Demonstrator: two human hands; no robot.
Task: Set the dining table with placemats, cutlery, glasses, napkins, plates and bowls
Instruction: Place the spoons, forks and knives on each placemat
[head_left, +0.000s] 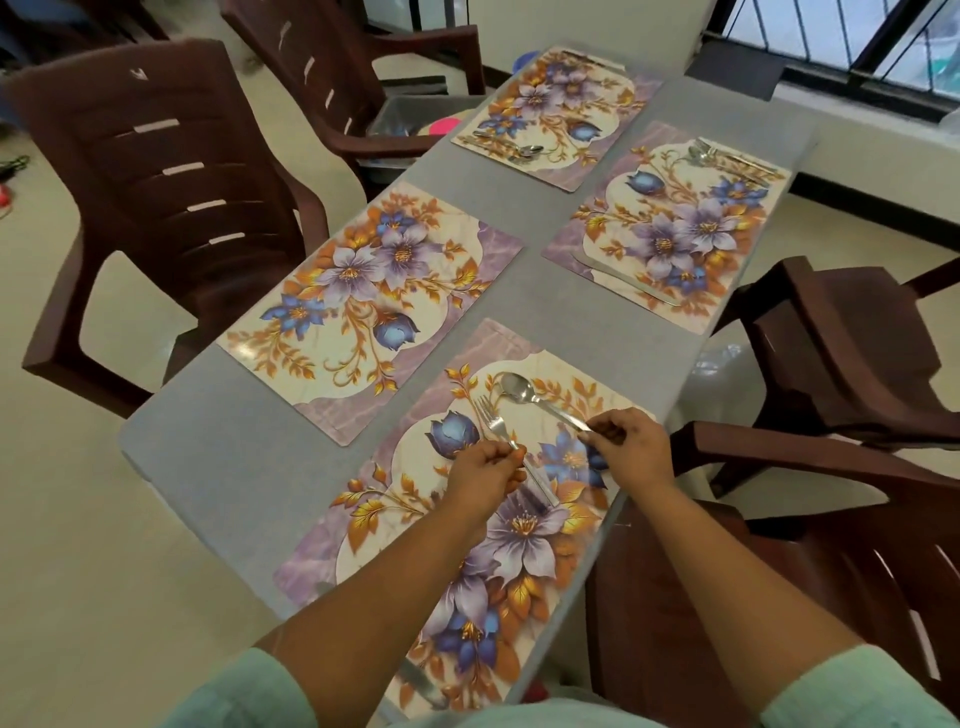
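left hand (485, 470) pinches a fork (493, 423), right hand (631, 449) pinches a spoon (524, 391) by its handle — both over the near right placemat (363, 525) on the grey table (218, 441).

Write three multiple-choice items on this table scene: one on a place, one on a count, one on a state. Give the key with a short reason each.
1. Where does the spoon lie?
A. on the nearest placemat
B. on a chair seat
C. on the floor

2. How many floral placemats are on the table?
A. two
B. four
C. six

3. What is the left hand doing?
A. lying flat and open
B. pinching the fork's handle
C. holding a glass

Key:
1 A, its bowl rests on the nearest placemat, its handle in the right hand.
2 B, four mats show.
3 B, its fingers close on the fork.
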